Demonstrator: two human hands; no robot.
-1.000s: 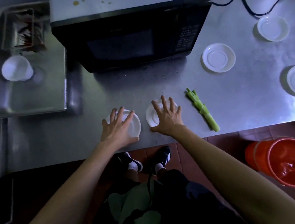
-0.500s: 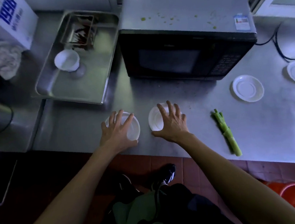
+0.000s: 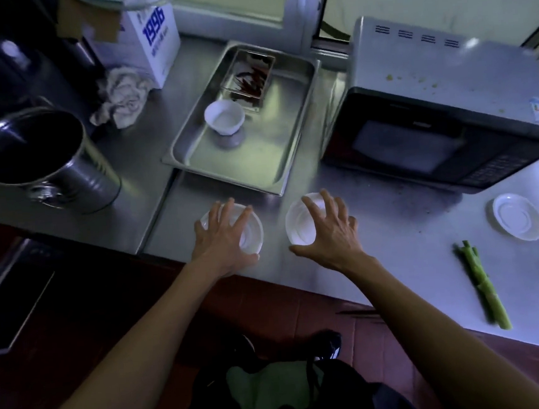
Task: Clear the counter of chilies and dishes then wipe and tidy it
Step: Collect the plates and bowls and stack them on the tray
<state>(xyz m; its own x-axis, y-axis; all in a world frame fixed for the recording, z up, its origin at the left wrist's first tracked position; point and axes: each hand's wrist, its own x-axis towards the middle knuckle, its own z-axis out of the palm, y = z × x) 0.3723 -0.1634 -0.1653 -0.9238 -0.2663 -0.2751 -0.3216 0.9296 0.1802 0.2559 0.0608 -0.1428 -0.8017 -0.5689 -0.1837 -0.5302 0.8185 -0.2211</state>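
I see two white dishes near the counter's [image 3: 393, 236] front edge. My left hand [image 3: 222, 240] lies over the left dish [image 3: 251, 234], fingers spread and curled onto its rim. My right hand [image 3: 331, 231] covers the right dish [image 3: 299, 227] the same way. Both hands sit on the dishes as they did half a second ago; only the view has swung left, bringing the tray [image 3: 290, 157] and pot [image 3: 49, 163] closer to centre.
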